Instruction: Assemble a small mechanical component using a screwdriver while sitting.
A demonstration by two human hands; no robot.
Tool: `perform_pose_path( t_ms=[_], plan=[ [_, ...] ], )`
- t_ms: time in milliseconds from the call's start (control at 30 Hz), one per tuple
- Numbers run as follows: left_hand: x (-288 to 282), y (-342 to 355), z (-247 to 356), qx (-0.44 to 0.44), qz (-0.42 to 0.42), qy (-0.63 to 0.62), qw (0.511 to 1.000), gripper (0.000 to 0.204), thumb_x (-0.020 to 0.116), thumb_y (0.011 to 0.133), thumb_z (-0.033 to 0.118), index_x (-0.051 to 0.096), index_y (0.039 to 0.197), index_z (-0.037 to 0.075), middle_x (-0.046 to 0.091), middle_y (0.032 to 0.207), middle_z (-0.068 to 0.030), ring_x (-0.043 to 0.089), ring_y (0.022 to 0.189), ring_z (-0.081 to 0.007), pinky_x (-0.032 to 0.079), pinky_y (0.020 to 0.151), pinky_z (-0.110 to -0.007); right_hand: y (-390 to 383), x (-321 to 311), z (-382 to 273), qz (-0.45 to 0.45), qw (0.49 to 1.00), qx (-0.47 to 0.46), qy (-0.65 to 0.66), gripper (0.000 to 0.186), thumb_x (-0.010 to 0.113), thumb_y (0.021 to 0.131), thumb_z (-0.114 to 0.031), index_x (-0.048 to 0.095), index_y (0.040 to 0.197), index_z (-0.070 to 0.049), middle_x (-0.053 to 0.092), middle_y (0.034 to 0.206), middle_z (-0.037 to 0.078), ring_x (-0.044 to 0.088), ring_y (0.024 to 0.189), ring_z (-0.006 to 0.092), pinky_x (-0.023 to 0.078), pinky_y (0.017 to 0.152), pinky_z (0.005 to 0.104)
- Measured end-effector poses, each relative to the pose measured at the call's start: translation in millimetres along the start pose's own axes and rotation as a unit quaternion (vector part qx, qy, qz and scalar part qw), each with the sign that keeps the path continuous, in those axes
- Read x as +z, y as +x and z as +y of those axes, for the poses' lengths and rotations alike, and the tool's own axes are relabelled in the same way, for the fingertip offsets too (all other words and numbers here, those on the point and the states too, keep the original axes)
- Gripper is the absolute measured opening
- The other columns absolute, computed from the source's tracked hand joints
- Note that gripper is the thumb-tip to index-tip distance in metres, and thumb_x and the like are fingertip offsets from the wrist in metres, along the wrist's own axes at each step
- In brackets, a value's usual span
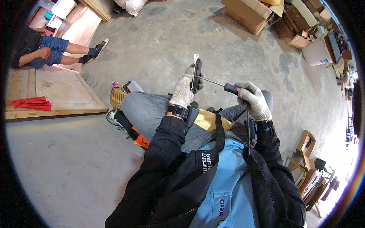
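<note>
My left hand (183,91), in a whitish knit glove, is closed around a narrow black part (197,72) with pale metal tabs at its ends, held upright above my lap. My right hand (254,100), gloved the same way, grips a screwdriver (230,88) by its black and red handle. The screwdriver's shaft runs leftward, and its tip meets the side of the black part; whether it sits in a screw is too small to tell. My legs are crossed beneath, and a yellow piece (207,119) lies across my lap.
Beside my left knee are a gold-coloured metal box (117,98) and an orange item (141,142). A wooden panel (57,85) at the left bears a red cloth (32,103); another person's legs (76,53) extend past it. Cardboard boxes (247,17) stand far right, a wooden box (305,143) nearer.
</note>
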State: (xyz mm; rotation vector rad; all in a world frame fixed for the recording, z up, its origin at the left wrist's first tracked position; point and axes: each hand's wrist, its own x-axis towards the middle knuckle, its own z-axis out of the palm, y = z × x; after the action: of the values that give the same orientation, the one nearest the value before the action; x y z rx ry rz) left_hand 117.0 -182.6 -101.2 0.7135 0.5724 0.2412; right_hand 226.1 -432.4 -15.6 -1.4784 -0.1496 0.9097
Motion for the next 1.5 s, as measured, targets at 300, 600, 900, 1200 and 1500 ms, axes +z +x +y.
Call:
perform_pose_path(
  t_ms=[300,600,900,1200,1500],
  plan=[
    [-2,2,0,0.000,0.004,0.021,1.000,0.045,0.053,0.107,0.039,0.053,0.143,0.012,0.068,0.098,-0.0104,0.068,0.072,-0.0150,0.061,0.062,-0.029,3,-2,6,-0.007,1.000,0.000,0.013,0.035,0.069,0.093,-0.014,0.066,0.124,0.001,0.061,0.081,0.001,0.054,0.064,0.0071,0.042,0.055,0.0213],
    [-1,4,-1,0.017,0.018,0.047,0.999,0.045,0.057,0.106,0.038,0.054,0.141,0.010,0.069,0.094,-0.0091,0.067,0.068,-0.0133,0.060,0.061,-0.029,8,-2,1,0.021,0.998,-0.015,0.063,0.033,0.065,0.098,-0.018,0.064,0.126,-0.001,0.066,0.095,0.004,0.061,0.076,0.0114,0.048,0.065,0.0253],
    [-3,4,-5,0.016,0.016,0.072,0.997,0.041,0.058,0.106,0.038,0.059,0.137,0.012,0.069,0.091,-0.0056,0.067,0.068,-0.0117,0.060,0.061,-0.028,20,-11,22,0.065,0.990,-0.036,0.123,0.036,0.064,0.101,-0.023,0.060,0.128,0.001,0.067,0.099,0.007,0.064,0.079,0.0135,0.053,0.068,0.0257],
    [-3,2,-3,0.011,0.016,0.105,0.994,0.042,0.059,0.105,0.039,0.060,0.137,0.013,0.069,0.091,-0.0044,0.067,0.070,-0.0107,0.061,0.061,-0.028,25,-16,25,0.070,0.997,-0.009,0.022,0.041,0.062,0.101,-0.028,0.061,0.129,0.001,0.068,0.101,0.008,0.060,0.071,0.0113,0.050,0.062,0.0252],
    [-6,1,-3,-0.001,0.036,0.135,0.990,0.042,0.059,0.105,0.041,0.062,0.134,0.010,0.072,0.096,-0.0060,0.068,0.072,-0.0130,0.058,0.065,-0.029,16,-7,11,0.078,0.997,0.017,0.017,0.047,0.054,0.105,-0.040,0.063,0.127,0.000,0.066,0.099,0.007,0.058,0.070,0.0120,0.048,0.062,0.0237]
  ],
)
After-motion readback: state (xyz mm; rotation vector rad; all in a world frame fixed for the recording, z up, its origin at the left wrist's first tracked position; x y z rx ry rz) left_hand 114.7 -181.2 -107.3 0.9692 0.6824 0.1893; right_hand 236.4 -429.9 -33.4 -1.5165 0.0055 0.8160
